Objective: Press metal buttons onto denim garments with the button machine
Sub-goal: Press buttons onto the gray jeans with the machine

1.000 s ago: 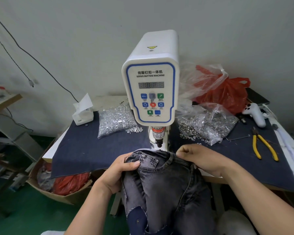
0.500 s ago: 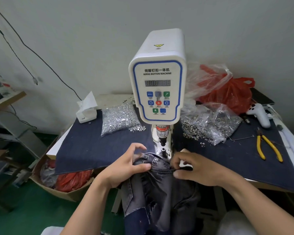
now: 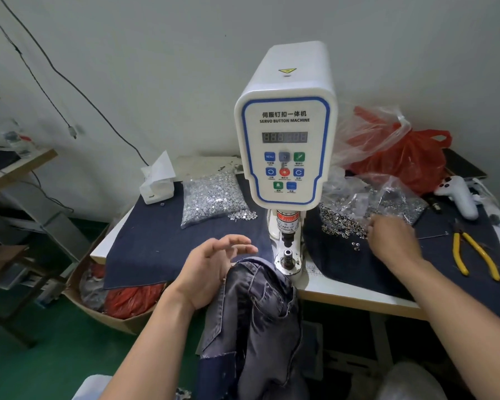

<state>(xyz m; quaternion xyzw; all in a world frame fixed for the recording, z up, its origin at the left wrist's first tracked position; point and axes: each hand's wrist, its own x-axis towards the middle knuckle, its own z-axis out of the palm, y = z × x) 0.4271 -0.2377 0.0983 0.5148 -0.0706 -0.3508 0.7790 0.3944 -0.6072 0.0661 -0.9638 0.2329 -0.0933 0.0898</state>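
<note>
At the far left of the worktop [image 3: 358, 295], on the dark denim cover, a white tissue box [image 3: 156, 187] is seen, and beside it a clear bag of silver button caps [image 3: 212, 199] with a few spilled at its near corner. The left hand [image 3: 214, 265] is held just above the worktop edge with fingers spread and relaxed, nothing gripped; whether its heel touches the jeans cannot be told. The grey denim jeans [image 3: 257, 313] are draped over the front edge, the waistband lying just beside the lower die [image 3: 287, 255] of the servo button machine [image 3: 285, 145] but not over it. No button is seen loaded on the die, and none can be made out on the waistband. To the right of the machine, a loose heap of ring-shaped button parts [image 3: 342, 223] is spilled from a crumpled clear bag. The right hand [image 3: 390, 238] is laid on that heap, motion-blurred, so whether a piece is pinched cannot be told. Farther right lie yellow-handled pliers [image 3: 474, 255] and a white handheld controller [image 3: 459, 197]. The step is judged to be picking parts for this press; loading, placing the waistband and pressing are left.
</note>
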